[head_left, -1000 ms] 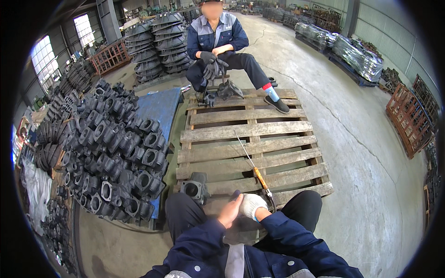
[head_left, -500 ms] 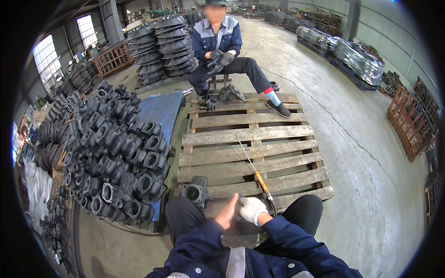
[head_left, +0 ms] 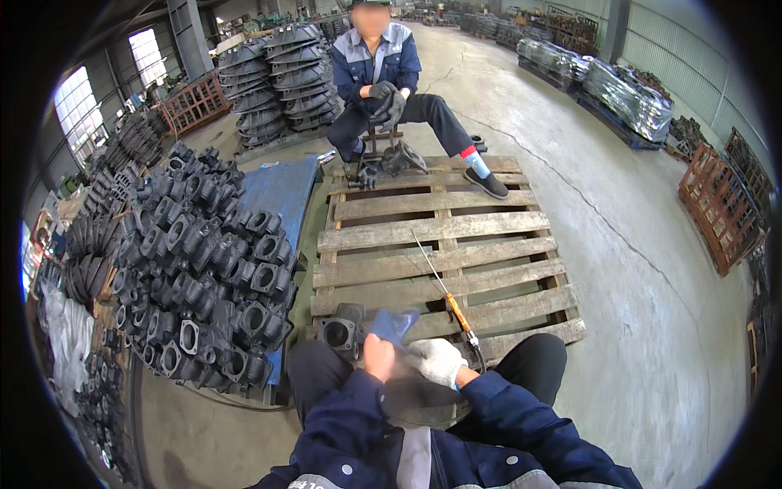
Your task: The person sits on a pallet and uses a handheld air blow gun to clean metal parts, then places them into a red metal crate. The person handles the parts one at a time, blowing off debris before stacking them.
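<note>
My left hand (head_left: 378, 357) is bare and closed on a thin blue sheet-like piece (head_left: 396, 323), smeared by motion, that stands up from its fingers. My right hand (head_left: 437, 362), in a white knit glove, is close beside it with its fingers drawn together; whatever is in them is too blurred to name. Both hands are above my lap, between my knees. By my left knee sits a dark cast metal part (head_left: 340, 330) with a square flange and round bore. A long thin metal wand with an orange handle (head_left: 459, 312) lies on the wooden pallet (head_left: 440, 241), right of centre.
At left, a large heap of dark castings (head_left: 208, 277) covers much of a blue pallet (head_left: 281, 191). Across from me a seated co-worker (head_left: 376, 73) in dark gloves has one foot on the wooden pallet. Loose castings (head_left: 401, 159) lie near that person. A rust-red crate (head_left: 718, 204) stands at right.
My left hand has turned from stretched fingers to a closed grip, and the blue piece now shows above it. My right hand has shifted slightly left. The view has moved a little.
</note>
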The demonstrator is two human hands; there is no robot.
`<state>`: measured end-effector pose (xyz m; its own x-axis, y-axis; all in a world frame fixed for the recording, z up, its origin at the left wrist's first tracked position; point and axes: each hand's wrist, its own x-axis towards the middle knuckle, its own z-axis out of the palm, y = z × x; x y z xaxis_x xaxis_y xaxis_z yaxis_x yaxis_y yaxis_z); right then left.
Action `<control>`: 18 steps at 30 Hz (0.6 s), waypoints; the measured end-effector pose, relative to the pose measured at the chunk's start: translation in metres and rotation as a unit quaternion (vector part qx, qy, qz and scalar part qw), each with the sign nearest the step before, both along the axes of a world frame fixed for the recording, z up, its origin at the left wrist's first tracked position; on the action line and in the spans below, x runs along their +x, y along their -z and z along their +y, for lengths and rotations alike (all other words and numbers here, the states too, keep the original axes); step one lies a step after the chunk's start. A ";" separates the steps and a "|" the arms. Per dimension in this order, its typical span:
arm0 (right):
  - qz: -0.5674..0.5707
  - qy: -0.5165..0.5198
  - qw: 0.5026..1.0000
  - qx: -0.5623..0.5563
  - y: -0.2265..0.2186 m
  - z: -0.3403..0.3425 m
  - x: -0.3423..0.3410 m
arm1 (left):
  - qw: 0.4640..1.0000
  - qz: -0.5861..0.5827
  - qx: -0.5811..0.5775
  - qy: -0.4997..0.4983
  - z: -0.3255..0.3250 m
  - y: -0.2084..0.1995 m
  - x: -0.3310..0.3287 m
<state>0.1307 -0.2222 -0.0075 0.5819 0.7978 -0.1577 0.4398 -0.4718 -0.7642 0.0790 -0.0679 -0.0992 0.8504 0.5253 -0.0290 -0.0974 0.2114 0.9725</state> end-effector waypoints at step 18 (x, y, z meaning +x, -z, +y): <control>0.187 -0.325 0.906 0.199 -0.111 0.049 -0.103 | 0.977 -0.051 0.044 0.203 0.070 -0.289 -0.025</control>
